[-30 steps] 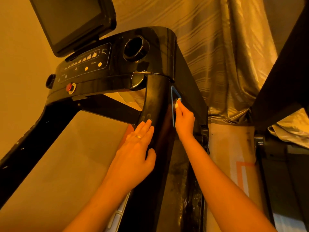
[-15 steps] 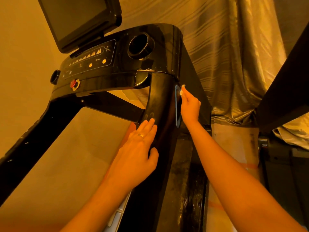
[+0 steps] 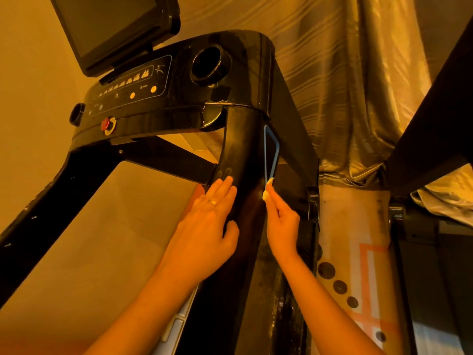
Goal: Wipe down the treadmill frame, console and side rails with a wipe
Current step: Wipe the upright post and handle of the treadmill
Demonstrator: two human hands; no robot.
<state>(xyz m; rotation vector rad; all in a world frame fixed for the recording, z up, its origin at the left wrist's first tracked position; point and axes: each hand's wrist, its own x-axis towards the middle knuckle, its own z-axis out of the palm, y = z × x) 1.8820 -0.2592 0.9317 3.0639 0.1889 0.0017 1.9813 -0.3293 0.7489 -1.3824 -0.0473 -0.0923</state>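
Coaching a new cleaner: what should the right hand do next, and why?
Probably slide the wipe down the side of the post. The right hand pinches it at the lower end of the blue trim, the stretch below looks speckled, and the left hand rests on the post.

Two hands: left hand (image 3: 204,226), right hand (image 3: 282,224); one wipe (image 3: 266,194); one screen (image 3: 112,29).

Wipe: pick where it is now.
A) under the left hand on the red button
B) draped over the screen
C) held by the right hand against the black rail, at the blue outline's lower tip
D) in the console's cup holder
C: the wipe shows pale in the right hand, against the rail at the lower tip of the blue outline; the left hand lies flat, holding nothing.
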